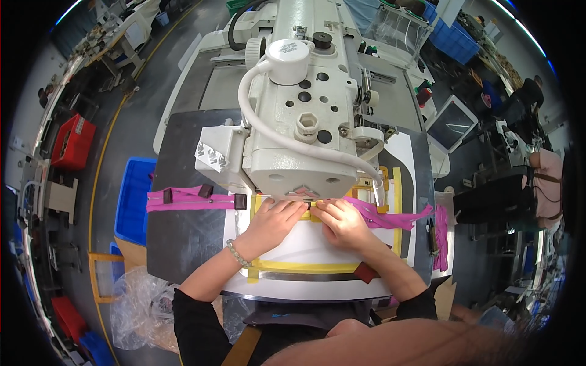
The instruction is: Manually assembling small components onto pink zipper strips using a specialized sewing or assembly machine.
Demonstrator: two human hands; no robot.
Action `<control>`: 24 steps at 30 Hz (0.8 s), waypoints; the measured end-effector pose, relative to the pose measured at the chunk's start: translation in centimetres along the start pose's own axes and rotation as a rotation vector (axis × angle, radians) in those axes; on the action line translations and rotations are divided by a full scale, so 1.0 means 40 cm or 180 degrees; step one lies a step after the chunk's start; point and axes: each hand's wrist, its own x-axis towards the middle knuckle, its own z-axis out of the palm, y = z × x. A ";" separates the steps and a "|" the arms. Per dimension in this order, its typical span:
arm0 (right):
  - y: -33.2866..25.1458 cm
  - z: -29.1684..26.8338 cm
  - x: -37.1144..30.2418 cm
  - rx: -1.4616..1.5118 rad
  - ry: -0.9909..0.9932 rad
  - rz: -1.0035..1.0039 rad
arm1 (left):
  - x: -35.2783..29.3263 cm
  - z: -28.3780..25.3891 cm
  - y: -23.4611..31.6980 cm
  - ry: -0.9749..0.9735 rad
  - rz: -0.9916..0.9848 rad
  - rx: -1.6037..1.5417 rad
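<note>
Below the head of a white sewing machine (299, 165), my two hands meet at the work area. My left hand (276, 224), with a beaded bracelet on the wrist, has its fingers closed and pressed down; what they pinch is mostly hidden. Close beside it, my right hand (343, 224) bends its fingers onto the near end of a magenta zipper strip (395, 218). Between the fingertips a small dark piece (309, 206) shows. Left of my left hand lies another stretch of magenta zipper (192, 199) with dark tabs (240, 201) on it.
A white template board (317, 240) edged with yellow tape (305, 267) lies under my hands. A dark red scrap (365, 272) rests near my right forearm. Blue bin (135, 198) and clear plastic bag (143, 308) stand at left; more magenta strips (441, 238) hang at right.
</note>
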 end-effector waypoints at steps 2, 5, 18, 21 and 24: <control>-0.018 0.009 0.009 -0.0132 0.0007 0.0090 | 0.001 0.002 0.003 -0.0105 0.0006 0.0082; -0.032 0.029 0.022 -0.0346 0.0133 0.0180 | 0.004 -0.001 0.005 -0.0194 0.0001 0.0117; -0.073 0.068 0.043 -0.0905 0.0349 0.0408 | -0.027 0.024 -0.021 0.0368 -0.0238 -0.0040; -0.077 0.069 0.043 -0.0958 0.0433 0.0416 | -0.029 0.028 -0.021 0.0556 -0.0190 0.0072; -0.079 0.066 0.043 -0.0905 0.0417 0.0440 | -0.031 0.027 -0.010 0.0510 -0.0270 0.0100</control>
